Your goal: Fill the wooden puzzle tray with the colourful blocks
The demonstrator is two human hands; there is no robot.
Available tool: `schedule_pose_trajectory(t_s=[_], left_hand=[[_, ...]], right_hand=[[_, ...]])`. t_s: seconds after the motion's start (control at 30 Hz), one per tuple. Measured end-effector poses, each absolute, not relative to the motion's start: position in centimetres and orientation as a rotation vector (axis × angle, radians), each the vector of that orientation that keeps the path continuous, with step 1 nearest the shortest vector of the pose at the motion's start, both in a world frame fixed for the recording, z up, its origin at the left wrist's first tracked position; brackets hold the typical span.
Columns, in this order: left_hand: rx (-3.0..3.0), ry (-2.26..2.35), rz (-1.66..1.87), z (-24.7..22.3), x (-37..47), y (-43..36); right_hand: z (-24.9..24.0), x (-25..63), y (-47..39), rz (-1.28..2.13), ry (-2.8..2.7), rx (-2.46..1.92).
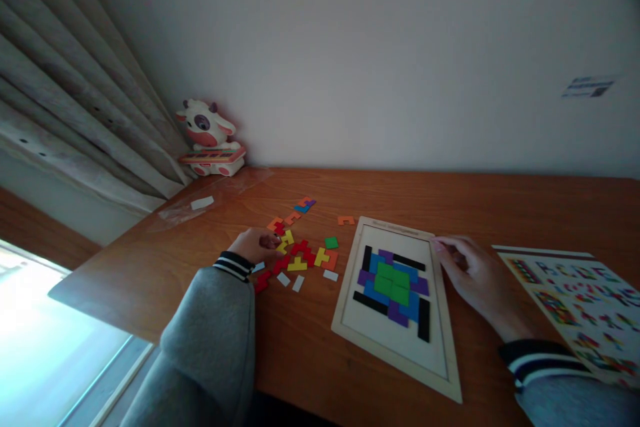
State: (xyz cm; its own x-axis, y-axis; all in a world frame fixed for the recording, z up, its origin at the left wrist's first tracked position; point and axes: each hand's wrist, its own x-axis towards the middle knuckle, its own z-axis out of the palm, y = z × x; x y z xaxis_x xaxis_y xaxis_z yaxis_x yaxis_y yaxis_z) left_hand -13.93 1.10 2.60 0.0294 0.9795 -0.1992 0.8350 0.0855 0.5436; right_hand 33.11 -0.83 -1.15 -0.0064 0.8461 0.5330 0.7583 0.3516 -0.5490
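The left grip [257,245] is placed at the left edge of the loose coloured pieces [298,263], its fingers bent; whether one is pinched cannot be told. The right grip [465,273] is rested at the upper right corner of the board [395,340]; its closure likewise cannot be judged. Lettering is printed along the board's top rim, too blurred to be read. Green, blue, purple and black pieces [393,282] are laid inside. Coloured figures and letter-like shapes are printed on a sheet [587,307], partly covered by the right sleeve [575,393]. At the far left of the tabletop [300,360], a cow toy [210,140] is seated beside the curtain [65,80]. A small label [587,87], illegible, is fixed to the wall [400,60].
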Motion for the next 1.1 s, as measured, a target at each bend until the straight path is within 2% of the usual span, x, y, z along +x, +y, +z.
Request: schedule_pose_trajectory(t_s=[0.2,0.37,0.5,0.7,1.1], left_hand=[[1.701,1.859,0.300,2.0,-14.2,1.9],[1.828,1.867,0.463,3.7,-11.4,0.2],[1.803,1.519,0.704,4.3,-6.4,-1.8],[2.108,1.249,0.711,2.4,-0.5,-2.9],[2.241,1.372,0.721,1.7,0.8,-3.5]], right_hand=[[-1.4,33.3,-0.7,0.135,-1.793,-1.404],[-1.8,33.4,-0.6,0.177,-1.781,-1.395],[-1.9,33.5,-0.6,0.203,-1.788,-1.392],[-1.6,33.3,-0.8,0.202,-1.787,-1.390],[-1.3,32.8,-0.9,0.217,-1.794,-1.350]])
